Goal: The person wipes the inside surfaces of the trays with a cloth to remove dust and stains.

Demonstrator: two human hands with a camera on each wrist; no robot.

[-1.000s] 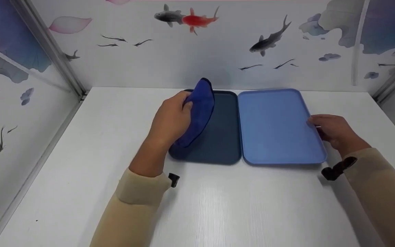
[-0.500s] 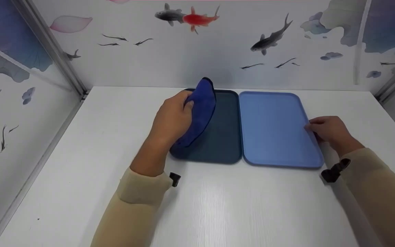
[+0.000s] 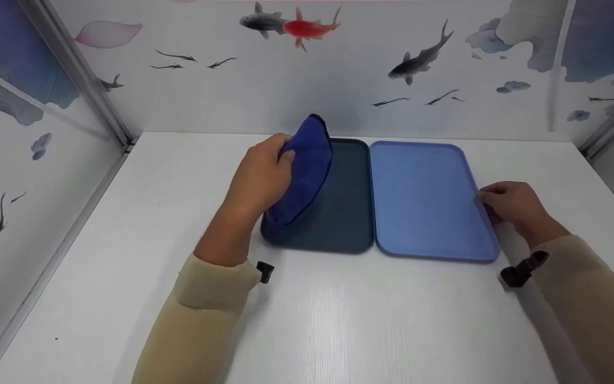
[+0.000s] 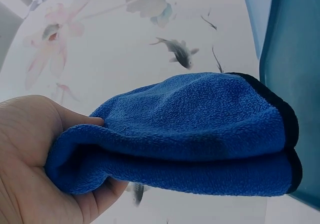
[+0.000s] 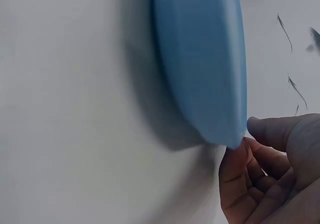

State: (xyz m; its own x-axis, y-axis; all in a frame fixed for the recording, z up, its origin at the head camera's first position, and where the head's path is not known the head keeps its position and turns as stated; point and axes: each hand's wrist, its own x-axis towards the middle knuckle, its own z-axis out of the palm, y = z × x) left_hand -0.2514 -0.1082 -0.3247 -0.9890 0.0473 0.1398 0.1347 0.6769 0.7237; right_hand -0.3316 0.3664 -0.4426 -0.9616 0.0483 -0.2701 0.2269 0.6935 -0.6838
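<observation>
My left hand (image 3: 261, 173) grips a folded blue towel (image 3: 309, 160) with dark edging, holding it upright over the left part of a dark teal tray (image 3: 347, 213). In the left wrist view the towel (image 4: 190, 119) is doubled over, its fold tucked between thumb and fingers. A light blue tray (image 3: 427, 202) lies right beside the dark one. At that tray's right edge my right hand (image 3: 515, 205) pinches the rim. The right wrist view shows the thumb on one side of the light blue tray (image 5: 205, 68) and the fingertips on the other.
Both trays lie on a white table (image 3: 328, 314) near the back wall (image 3: 349, 69), which is printed with fish and leaves. A similar panel (image 3: 19, 176) stands along the left side. Each sleeve cuff carries a small black camera mount.
The light blue tray's right side has turned slightly toward me, and its near right corner has shifted left. My right hand moved a little left with it. The towel rose slightly, moving left.
</observation>
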